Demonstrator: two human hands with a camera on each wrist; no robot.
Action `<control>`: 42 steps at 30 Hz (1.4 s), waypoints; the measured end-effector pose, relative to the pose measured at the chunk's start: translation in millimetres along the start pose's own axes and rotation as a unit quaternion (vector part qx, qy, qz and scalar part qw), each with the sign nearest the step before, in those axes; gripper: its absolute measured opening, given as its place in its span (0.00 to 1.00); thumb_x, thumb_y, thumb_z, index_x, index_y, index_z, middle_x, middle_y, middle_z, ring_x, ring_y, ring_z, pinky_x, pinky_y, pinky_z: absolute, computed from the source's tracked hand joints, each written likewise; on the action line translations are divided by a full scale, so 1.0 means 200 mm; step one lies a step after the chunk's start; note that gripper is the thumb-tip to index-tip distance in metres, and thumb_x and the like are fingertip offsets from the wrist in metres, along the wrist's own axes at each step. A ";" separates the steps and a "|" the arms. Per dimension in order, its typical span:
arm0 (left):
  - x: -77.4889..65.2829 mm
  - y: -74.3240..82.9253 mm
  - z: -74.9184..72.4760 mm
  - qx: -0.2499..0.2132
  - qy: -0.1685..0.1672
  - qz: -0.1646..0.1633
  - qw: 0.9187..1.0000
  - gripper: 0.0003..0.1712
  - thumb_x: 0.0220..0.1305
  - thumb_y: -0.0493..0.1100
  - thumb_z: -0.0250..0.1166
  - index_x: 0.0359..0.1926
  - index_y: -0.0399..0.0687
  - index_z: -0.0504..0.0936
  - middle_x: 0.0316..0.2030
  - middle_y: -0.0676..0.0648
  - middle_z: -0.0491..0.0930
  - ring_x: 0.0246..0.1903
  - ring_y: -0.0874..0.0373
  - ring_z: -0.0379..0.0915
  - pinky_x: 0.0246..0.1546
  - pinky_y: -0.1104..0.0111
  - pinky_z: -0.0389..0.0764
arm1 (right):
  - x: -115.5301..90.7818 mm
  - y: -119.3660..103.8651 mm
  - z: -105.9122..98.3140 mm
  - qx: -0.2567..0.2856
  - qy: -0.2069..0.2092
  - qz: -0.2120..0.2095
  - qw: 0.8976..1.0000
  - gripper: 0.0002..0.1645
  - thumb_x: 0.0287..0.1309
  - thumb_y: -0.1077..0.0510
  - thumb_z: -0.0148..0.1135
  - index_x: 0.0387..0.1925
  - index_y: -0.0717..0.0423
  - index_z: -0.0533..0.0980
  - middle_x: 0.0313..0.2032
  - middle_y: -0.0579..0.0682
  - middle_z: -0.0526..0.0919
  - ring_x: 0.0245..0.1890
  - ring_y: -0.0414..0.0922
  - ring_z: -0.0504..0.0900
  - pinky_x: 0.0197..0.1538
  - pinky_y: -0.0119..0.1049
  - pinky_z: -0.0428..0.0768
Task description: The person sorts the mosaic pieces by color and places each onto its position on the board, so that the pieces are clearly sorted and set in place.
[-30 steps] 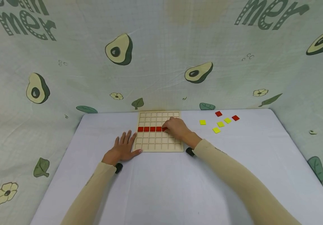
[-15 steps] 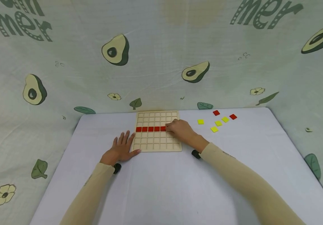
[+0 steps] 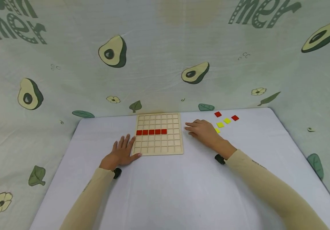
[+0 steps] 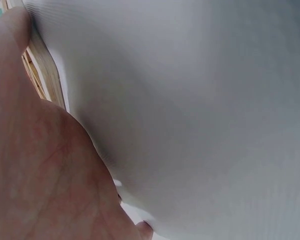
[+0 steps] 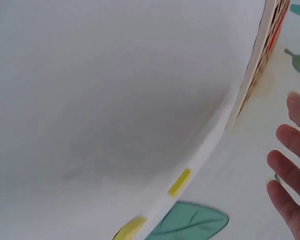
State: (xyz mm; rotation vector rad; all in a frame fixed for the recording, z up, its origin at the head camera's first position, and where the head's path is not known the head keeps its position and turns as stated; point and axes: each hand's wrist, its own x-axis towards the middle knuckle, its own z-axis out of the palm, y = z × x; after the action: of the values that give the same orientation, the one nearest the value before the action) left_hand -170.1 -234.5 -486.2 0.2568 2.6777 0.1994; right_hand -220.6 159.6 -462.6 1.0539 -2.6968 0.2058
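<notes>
Currently I see the left hand (image 3: 120, 154), fingers spread, against the left edge of the board (image 3: 159, 143); five red tiles (image 3: 151, 132) sit in one row. Right hand (image 3: 201, 130) is beside it, fingers loosely extended, holding nothing. Beyond: yellow tiles (image 3: 220, 125), two loose red tiles (image 3: 235, 118).

The right hand (image 3: 205, 132) has withdrawn from the board (image 3: 172, 149), leaving the fifth red square (image 3: 164, 131) uncovered left of its fingers (image 3: 189, 128) and partly hiding a yellow square (image 3: 218, 130) right of them.
</notes>
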 end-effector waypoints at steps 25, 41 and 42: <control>0.01 -0.03 0.02 -0.003 0.006 0.017 1.000 0.56 0.76 0.68 0.54 0.85 0.37 0.41 0.83 0.28 0.34 0.82 0.28 0.29 0.77 0.33 0.36 | -0.39 0.50 -0.14 -0.034 -0.001 0.146 0.989 0.25 0.59 0.64 0.77 0.59 0.61 0.85 0.59 0.61 0.86 0.59 0.63 0.82 0.59 0.61 0.81; -0.01 -0.01 -0.01 0.000 -0.004 0.006 1.000 0.56 0.76 0.69 0.53 0.85 0.38 0.42 0.83 0.29 0.35 0.82 0.28 0.29 0.78 0.35 0.35 | -0.49 0.71 -0.11 -0.049 -0.023 0.222 0.974 0.26 0.61 0.64 0.76 0.60 0.66 0.82 0.57 0.66 0.86 0.51 0.65 0.83 0.53 0.61 0.82; -0.02 0.00 -0.01 0.002 -0.007 0.004 1.000 0.56 0.77 0.68 0.53 0.85 0.38 0.42 0.83 0.29 0.34 0.82 0.29 0.29 0.78 0.35 0.36 | -0.49 0.72 -0.11 -0.047 -0.027 0.225 0.973 0.27 0.61 0.64 0.76 0.61 0.66 0.82 0.57 0.67 0.86 0.51 0.65 0.83 0.52 0.61 0.82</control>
State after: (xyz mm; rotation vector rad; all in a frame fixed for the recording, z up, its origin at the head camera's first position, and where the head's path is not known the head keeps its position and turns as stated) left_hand -168.8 -235.7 -482.4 0.2686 2.6635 0.1929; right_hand -245.0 332.3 -473.7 0.4149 -2.9261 0.1257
